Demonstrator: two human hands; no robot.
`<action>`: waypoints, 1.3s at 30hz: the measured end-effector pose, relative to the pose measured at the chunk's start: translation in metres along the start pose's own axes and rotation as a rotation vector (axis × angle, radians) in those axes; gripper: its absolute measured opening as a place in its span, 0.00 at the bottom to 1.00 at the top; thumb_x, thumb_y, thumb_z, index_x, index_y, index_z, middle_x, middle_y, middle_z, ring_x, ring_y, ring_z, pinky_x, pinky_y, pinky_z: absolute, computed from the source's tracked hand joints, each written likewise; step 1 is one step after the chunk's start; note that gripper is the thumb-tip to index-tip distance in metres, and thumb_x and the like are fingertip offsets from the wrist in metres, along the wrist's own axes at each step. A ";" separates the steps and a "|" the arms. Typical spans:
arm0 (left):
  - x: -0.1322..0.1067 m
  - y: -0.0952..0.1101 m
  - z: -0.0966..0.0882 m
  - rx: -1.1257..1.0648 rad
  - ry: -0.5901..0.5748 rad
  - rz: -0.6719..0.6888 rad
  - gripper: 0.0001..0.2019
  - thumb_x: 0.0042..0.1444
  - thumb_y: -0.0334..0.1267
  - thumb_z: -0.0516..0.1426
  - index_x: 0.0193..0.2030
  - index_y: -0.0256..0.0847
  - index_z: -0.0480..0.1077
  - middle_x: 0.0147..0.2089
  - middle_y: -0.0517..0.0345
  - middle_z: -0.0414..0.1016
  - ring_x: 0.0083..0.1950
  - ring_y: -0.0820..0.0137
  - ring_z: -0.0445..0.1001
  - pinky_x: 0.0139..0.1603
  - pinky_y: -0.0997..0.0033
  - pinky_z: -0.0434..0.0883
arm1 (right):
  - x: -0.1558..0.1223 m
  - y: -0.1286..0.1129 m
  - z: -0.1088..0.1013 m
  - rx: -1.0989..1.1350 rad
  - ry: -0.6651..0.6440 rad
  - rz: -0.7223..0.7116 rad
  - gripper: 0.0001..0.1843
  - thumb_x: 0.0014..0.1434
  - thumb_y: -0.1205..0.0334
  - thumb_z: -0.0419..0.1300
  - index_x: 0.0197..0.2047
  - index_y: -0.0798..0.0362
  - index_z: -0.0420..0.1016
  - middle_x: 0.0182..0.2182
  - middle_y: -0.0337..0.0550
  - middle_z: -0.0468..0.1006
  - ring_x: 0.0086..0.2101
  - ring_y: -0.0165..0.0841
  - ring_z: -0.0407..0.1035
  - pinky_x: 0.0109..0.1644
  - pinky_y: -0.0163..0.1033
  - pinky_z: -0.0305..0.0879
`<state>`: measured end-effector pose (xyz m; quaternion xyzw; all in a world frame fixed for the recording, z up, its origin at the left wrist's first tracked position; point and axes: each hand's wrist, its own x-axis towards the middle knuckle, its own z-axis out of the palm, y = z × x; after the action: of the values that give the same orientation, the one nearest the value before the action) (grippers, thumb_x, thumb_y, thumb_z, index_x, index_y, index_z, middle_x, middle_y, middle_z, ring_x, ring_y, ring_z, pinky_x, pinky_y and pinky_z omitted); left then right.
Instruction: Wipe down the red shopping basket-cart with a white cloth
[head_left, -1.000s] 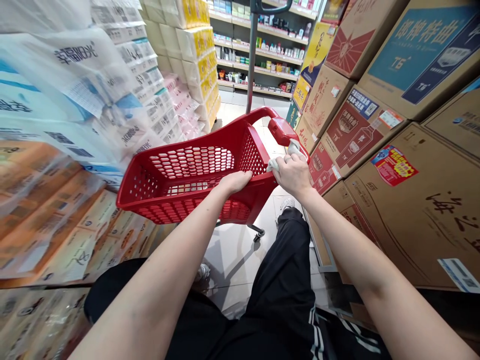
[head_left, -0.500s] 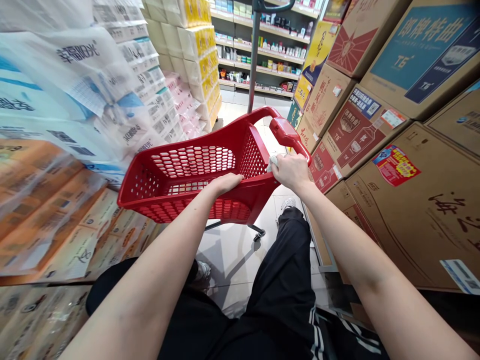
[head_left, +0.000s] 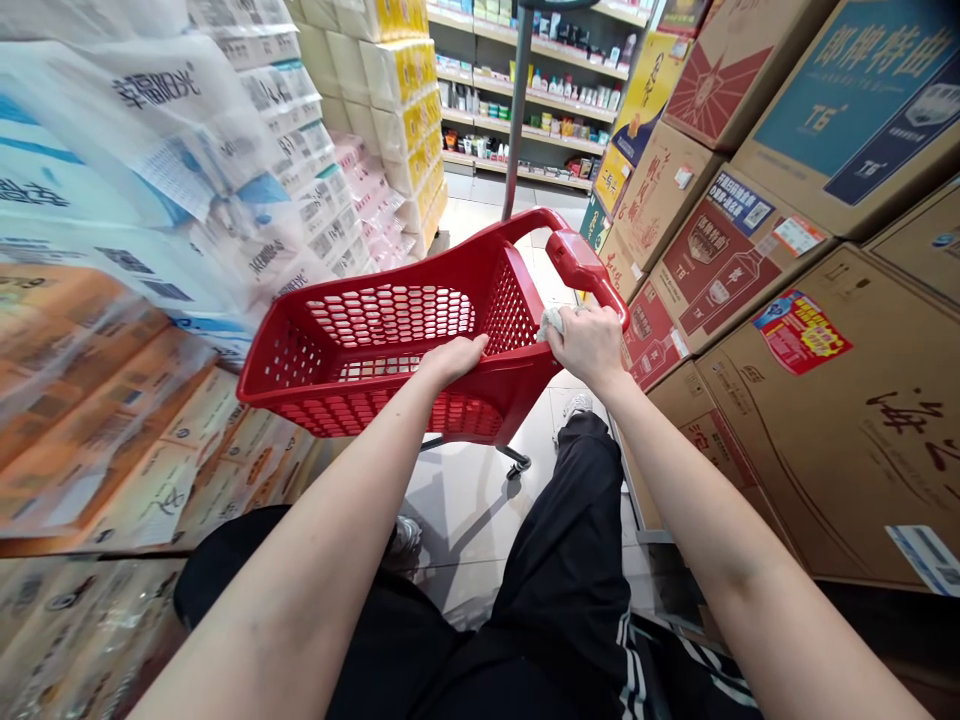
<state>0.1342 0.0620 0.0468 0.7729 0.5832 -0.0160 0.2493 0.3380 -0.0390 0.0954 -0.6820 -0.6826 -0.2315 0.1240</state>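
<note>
Cloth work on cart rim: L steadies, R presses

Red cart [head_left: 525, 385] is mid-scene, basket to the left, handle [head_left: 581, 262] to the right. R hand [head_left: 591, 345] has its fingers bunched round a pale cloth [head_left: 551, 322], at the near rim's right end, just below the handle. L hand [head_left: 454, 362] lies on the near rim, left of R; most of its fingers are hidden, so can't tell if it's gripping.

Looks like wiping. To do it well: keep cloth flat btwn fingers & plastic, w/ even pressure, not a wad w/ bare knuckles rubbing. Cart's on castors [head_left: 517, 464], so L should brace against R's push. Follow the rim in overlapping strokes; refold cloth when dirty. Corner by the handle prob. needs a fingertip thru the cloth. Mind R elbow nr cartons [head_left: 795, 430] on the right; on the left, basket's far end is close to wrapped packs [head_left: 300, 190], so don't shove.
</note>
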 end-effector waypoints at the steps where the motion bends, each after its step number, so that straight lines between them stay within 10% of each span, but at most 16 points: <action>1: 0.000 -0.001 0.000 -0.010 0.002 -0.018 0.37 0.61 0.61 0.35 0.53 0.41 0.75 0.56 0.44 0.76 0.55 0.50 0.75 0.54 0.56 0.68 | -0.001 -0.001 0.001 0.000 0.012 0.000 0.21 0.67 0.54 0.47 0.40 0.57 0.78 0.34 0.54 0.80 0.39 0.43 0.69 0.44 0.44 0.52; 17: -0.021 -0.008 0.004 -0.054 0.236 -0.049 0.29 0.62 0.50 0.40 0.46 0.40 0.78 0.50 0.43 0.80 0.52 0.51 0.76 0.50 0.57 0.70 | -0.010 -0.020 -0.001 -0.104 0.036 0.030 0.21 0.67 0.53 0.47 0.37 0.55 0.77 0.33 0.52 0.80 0.38 0.42 0.69 0.43 0.43 0.49; 25: -0.021 -0.004 0.001 -0.065 0.206 -0.100 0.30 0.63 0.46 0.38 0.49 0.33 0.77 0.53 0.38 0.78 0.54 0.51 0.75 0.52 0.57 0.70 | -0.001 -0.041 -0.001 -0.144 -0.088 0.119 0.24 0.69 0.53 0.44 0.41 0.57 0.78 0.35 0.56 0.79 0.38 0.43 0.69 0.44 0.46 0.52; 34: 0.003 -0.011 -0.002 -0.030 0.060 -0.022 0.30 0.62 0.48 0.37 0.53 0.35 0.75 0.57 0.39 0.75 0.56 0.51 0.74 0.53 0.56 0.69 | -0.031 -0.033 0.001 -0.040 0.067 -0.224 0.25 0.70 0.47 0.44 0.57 0.52 0.71 0.49 0.53 0.75 0.49 0.45 0.63 0.58 0.50 0.47; 39: 0.015 -0.012 -0.001 -0.007 -0.045 0.058 0.32 0.61 0.52 0.38 0.52 0.38 0.75 0.58 0.41 0.75 0.55 0.50 0.74 0.52 0.55 0.69 | -0.004 -0.034 0.000 -0.076 -0.081 -0.033 0.29 0.71 0.48 0.38 0.47 0.56 0.76 0.40 0.56 0.78 0.41 0.44 0.67 0.46 0.46 0.51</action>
<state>0.1274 0.0781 0.0385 0.7881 0.5549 -0.0241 0.2654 0.3045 -0.0411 0.0887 -0.6835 -0.6891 -0.2315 0.0665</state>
